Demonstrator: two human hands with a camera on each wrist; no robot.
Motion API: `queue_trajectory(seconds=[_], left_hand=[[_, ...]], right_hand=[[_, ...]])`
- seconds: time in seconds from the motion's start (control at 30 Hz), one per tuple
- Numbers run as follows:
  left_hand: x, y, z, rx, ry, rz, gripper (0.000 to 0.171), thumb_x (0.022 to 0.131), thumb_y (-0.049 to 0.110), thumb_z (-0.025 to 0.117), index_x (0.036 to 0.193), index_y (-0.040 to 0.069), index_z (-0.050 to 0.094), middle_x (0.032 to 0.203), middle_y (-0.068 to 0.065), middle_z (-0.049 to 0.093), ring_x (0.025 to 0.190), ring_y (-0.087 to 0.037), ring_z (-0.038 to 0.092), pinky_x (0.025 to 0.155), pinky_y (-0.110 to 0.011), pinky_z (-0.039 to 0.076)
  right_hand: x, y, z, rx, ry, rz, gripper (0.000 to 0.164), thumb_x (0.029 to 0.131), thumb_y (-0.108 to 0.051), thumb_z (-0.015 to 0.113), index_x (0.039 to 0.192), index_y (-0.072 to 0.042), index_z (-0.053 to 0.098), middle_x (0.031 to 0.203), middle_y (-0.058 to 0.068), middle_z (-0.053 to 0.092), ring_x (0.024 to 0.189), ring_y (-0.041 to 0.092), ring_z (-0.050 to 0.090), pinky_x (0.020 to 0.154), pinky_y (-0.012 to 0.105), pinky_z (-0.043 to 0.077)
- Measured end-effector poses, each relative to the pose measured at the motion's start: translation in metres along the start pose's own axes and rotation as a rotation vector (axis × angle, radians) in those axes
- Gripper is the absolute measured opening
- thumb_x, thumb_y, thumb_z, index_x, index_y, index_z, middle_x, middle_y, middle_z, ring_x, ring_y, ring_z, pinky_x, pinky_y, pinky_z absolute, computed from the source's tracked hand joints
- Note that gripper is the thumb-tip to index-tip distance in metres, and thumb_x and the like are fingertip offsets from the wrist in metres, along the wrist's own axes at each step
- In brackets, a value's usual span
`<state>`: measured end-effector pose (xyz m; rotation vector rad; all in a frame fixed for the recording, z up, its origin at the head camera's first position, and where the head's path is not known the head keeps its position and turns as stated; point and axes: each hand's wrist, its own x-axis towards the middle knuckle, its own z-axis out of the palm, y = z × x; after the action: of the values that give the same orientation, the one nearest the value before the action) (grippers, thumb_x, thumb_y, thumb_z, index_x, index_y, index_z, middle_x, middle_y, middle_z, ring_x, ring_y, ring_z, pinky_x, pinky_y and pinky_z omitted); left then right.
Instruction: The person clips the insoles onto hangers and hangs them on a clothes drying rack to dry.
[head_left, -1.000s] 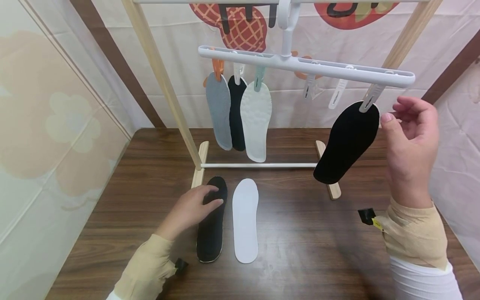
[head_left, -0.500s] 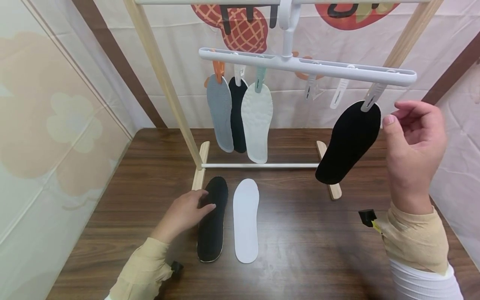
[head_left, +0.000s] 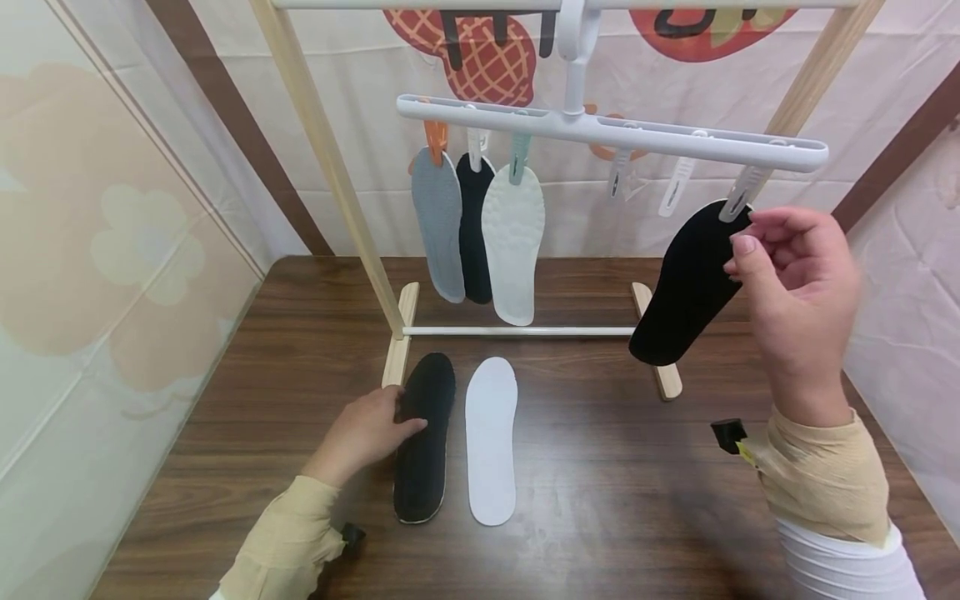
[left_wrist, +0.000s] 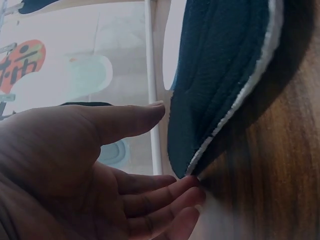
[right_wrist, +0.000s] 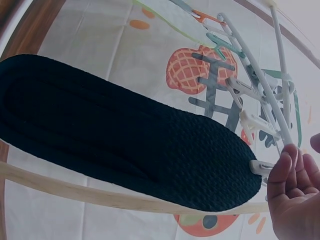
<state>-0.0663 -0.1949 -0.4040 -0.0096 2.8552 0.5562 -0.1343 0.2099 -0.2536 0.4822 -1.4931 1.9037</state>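
Note:
A black insole [head_left: 422,479] lies on the wooden table, and my left hand [head_left: 363,437] is at its left edge. In the left wrist view, the fingertips reach the pale rim of this insole [left_wrist: 220,70], while the thumb stands apart from the fingers. Another black insole [head_left: 686,292] hangs from a clear clip [head_left: 738,196] at the right end of the grey hanger [head_left: 675,143]. Beside its upper end is my right hand [head_left: 806,292], fingers loosely bent. The right wrist view has the fingers close to the clip; whether they touch it I cannot tell.
A white insole [head_left: 491,442] lies right of the black one on the table. Left on the hanger hang a grey insole [head_left: 438,225], a black insole [head_left: 475,242] and a white insole [head_left: 513,250]. A wooden rack [head_left: 322,158] carries the hanger; two clips hold nothing.
My right hand has moved left, closer to the hanging black insole and its clip. My left hand has drawn slightly left and down to the edge of the black insole on the table.

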Motion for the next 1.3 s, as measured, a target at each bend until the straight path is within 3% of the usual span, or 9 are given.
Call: queue_trajectory(seconds=[0.27, 0.43, 0.67, 0.87, 1.0, 1.3], left_hand=[[0.002, -0.002, 0.006, 0.008, -0.004, -0.098, 0.059, 0.085, 0.042, 0.079, 0.111, -0.005, 0.055, 0.085, -0.015, 0.065, 0.080, -0.039, 0.066, 0.069, -0.051, 0.052], [0.001, -0.003, 0.007, 0.045, -0.014, -0.096, 0.058, 0.085, 0.045, 0.079, 0.109, -0.004, 0.058, 0.087, -0.015, 0.067, 0.083, -0.040, 0.067, 0.071, -0.052, 0.052], [0.003, -0.003, 0.007, 0.072, -0.057, -0.101, 0.053, 0.086, 0.049, 0.077, 0.094, 0.000, 0.059, 0.074, -0.010, 0.059, 0.067, -0.029, 0.058, 0.061, -0.045, 0.048], [0.005, -0.001, 0.009, 0.085, -0.051, -0.104, 0.055, 0.085, 0.049, 0.078, 0.096, -0.001, 0.059, 0.080, -0.016, 0.064, 0.075, -0.036, 0.065, 0.066, -0.050, 0.051], [0.005, -0.001, 0.011, 0.062, -0.034, -0.113, 0.054, 0.085, 0.046, 0.080, 0.097, 0.000, 0.055, 0.080, -0.016, 0.063, 0.077, -0.039, 0.065, 0.068, -0.051, 0.052], [0.005, 0.001, 0.013, -0.026, -0.022, -0.126, 0.051, 0.084, 0.040, 0.082, 0.097, 0.002, 0.051, 0.075, -0.008, 0.056, 0.068, -0.028, 0.057, 0.063, -0.043, 0.047]], right_hand=[[-0.002, 0.003, 0.000, -0.027, -0.058, 0.016, 0.020, 0.086, 0.012, 0.066, 0.105, 0.006, 0.067, 0.088, 0.014, 0.066, 0.063, 0.017, 0.064, 0.064, 0.021, 0.055], [-0.003, 0.004, 0.000, -0.027, -0.073, 0.026, 0.020, 0.087, 0.011, 0.065, 0.105, 0.006, 0.067, 0.088, 0.014, 0.067, 0.063, 0.016, 0.065, 0.064, 0.021, 0.055], [-0.003, 0.005, 0.001, -0.027, -0.086, 0.033, 0.019, 0.087, 0.011, 0.065, 0.105, 0.006, 0.068, 0.087, 0.013, 0.067, 0.063, 0.016, 0.065, 0.064, 0.021, 0.055], [-0.004, 0.006, 0.000, -0.029, -0.092, 0.043, 0.018, 0.087, 0.011, 0.065, 0.105, 0.006, 0.068, 0.088, 0.013, 0.068, 0.063, 0.016, 0.065, 0.064, 0.021, 0.055], [-0.005, 0.007, 0.000, -0.030, -0.100, 0.047, 0.018, 0.088, 0.011, 0.065, 0.104, 0.005, 0.068, 0.087, 0.013, 0.068, 0.062, 0.015, 0.065, 0.064, 0.021, 0.055], [-0.005, 0.010, 0.000, -0.025, -0.124, 0.050, 0.018, 0.088, 0.012, 0.063, 0.105, 0.006, 0.067, 0.090, 0.015, 0.070, 0.066, 0.017, 0.067, 0.066, 0.022, 0.056]])
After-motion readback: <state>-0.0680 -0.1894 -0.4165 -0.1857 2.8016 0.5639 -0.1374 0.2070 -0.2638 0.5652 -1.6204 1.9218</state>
